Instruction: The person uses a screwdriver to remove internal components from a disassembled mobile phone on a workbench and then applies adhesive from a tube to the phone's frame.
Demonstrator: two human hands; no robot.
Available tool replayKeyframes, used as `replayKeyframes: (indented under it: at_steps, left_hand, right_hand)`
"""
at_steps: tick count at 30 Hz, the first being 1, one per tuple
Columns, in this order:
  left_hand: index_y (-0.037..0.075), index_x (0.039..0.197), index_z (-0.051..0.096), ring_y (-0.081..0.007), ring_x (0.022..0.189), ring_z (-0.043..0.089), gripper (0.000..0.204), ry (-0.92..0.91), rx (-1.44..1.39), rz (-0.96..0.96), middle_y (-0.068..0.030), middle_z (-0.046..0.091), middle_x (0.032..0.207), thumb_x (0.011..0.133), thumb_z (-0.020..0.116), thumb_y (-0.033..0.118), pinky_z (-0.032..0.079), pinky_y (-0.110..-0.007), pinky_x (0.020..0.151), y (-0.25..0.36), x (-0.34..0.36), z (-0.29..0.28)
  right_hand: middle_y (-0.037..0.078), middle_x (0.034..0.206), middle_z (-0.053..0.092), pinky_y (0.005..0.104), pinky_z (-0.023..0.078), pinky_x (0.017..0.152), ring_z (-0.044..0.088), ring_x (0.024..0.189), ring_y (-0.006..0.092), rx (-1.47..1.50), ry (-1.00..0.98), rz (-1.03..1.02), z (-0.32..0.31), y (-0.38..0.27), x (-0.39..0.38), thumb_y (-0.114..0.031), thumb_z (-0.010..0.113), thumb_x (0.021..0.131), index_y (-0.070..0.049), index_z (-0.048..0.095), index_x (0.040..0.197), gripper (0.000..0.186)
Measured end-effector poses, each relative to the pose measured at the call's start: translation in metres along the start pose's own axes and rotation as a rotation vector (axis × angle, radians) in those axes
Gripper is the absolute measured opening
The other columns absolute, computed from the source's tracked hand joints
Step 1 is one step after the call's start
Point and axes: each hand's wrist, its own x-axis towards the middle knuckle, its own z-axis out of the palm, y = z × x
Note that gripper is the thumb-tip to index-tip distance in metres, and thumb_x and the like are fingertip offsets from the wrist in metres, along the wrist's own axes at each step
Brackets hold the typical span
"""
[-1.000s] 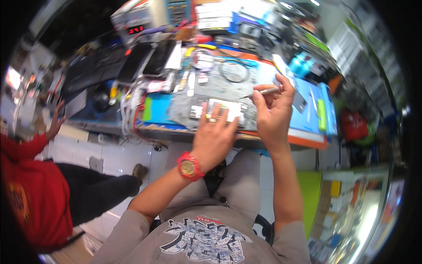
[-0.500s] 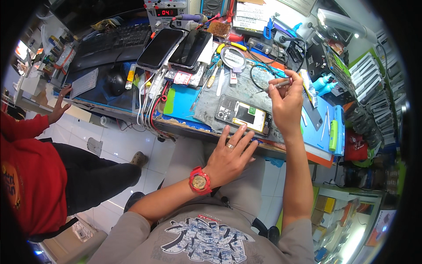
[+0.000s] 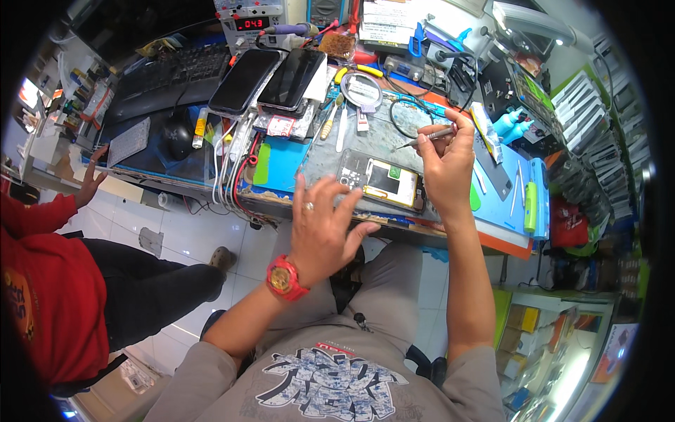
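On the grey work mat [image 3: 323, 165] lies an opened phone [image 3: 383, 181], its inside facing up with a pale rectangular area and a small green patch. My right hand [image 3: 448, 158] is just beyond its right end, closed round a slim pen-shaped tool [image 3: 433, 136]. The tool's pointed tip aims left and is above the mat, apart from the phone; whether it is a screwdriver or tweezers I cannot tell. My left hand [image 3: 323, 218], wearing a ring, is at the bench's front edge by the phone's left end. Its fingers are spread and hold nothing.
Two dark phones [image 3: 245, 81] lie at the back left, above cables. A brush [image 3: 328, 126], cutters [image 3: 365, 70] and a ring-shaped spool [image 3: 361, 90] lie behind the opened phone. A blue mat [image 3: 503, 204] with a green-handled tool [image 3: 530, 205] is right. A person in red [image 3: 49, 281] stands left.
My left hand has moved left and lifted from the phone's near edge, its fingers spreading. My right hand still grips the slim tool, with little movement.
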Motion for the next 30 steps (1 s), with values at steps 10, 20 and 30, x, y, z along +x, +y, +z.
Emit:
replayKeyframes:
  at_steps: [10,20,30]
  left_hand:
    - [0.013,0.129,0.074,-0.0433,0.150,0.037,0.083,-0.152,0.126,0.156,-0.0188,0.052,0.142,0.075,0.080,0.076,0.021,-0.066,0.128,-0.056,0.054,-0.006]
    - [0.016,0.124,0.078,-0.0431,0.154,0.033,0.080,-0.140,0.119,0.143,-0.0168,0.052,0.143,0.072,0.081,0.077,0.012,-0.067,0.130,-0.059,0.048,0.002]
    - [0.015,0.121,0.078,-0.0435,0.152,0.035,0.082,-0.110,0.146,0.168,-0.0166,0.053,0.140,0.076,0.073,0.084,0.014,-0.068,0.129,-0.058,0.050,0.002]
  right_hand:
    - [0.019,0.119,0.062,0.0315,0.066,0.081,0.073,0.093,0.0201,0.552,0.093,0.305,0.036,0.009,-0.024,0.007,0.062,0.101,0.004,0.026,0.148,0.058]
    - [0.019,0.119,0.061,0.0303,0.067,0.079,0.072,0.093,0.0200,0.560,0.120,0.326,0.038,0.014,-0.026,0.008,0.061,0.100,0.006,0.026,0.147,0.059]
    - [0.019,0.119,0.061,0.0300,0.066,0.079,0.073,0.093,0.0202,0.576,0.117,0.335,0.038,0.010,-0.026,0.008,0.061,0.101,0.006,0.026,0.148,0.059]
